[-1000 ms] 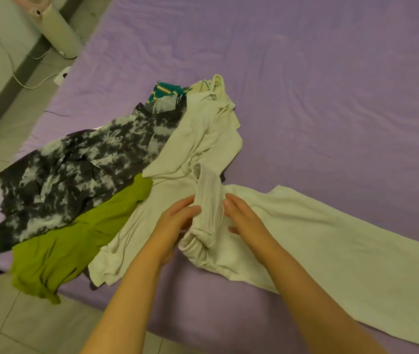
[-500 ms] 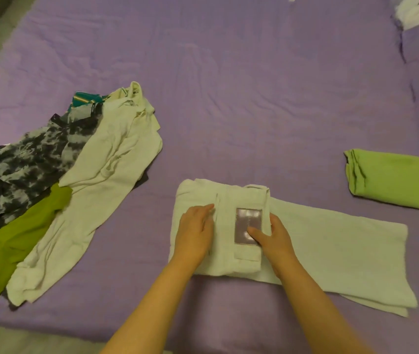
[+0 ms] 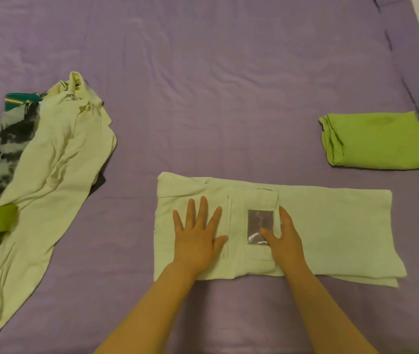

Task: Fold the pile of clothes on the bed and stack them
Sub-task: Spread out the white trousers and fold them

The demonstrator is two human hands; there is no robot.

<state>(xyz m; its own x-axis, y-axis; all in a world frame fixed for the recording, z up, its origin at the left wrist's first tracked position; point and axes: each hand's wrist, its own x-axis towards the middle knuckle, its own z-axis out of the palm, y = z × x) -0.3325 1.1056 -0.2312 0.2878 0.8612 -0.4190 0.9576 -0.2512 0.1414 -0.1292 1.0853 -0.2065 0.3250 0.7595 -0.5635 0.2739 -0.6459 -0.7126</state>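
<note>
The cream trousers [image 3: 318,226] were laid flat on the bed [image 3: 228,98], between the unfolded pile [image 3: 37,162] and the folded green garment [image 3: 374,141]. They were pressed by the left hand [image 3: 198,238] and right hand [image 3: 283,238], fingers straight, nothing gripped, seemingly to smooth the fold.

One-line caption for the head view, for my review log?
Both hands, left and right, press flat on cream trousers on the purple bed.
</note>
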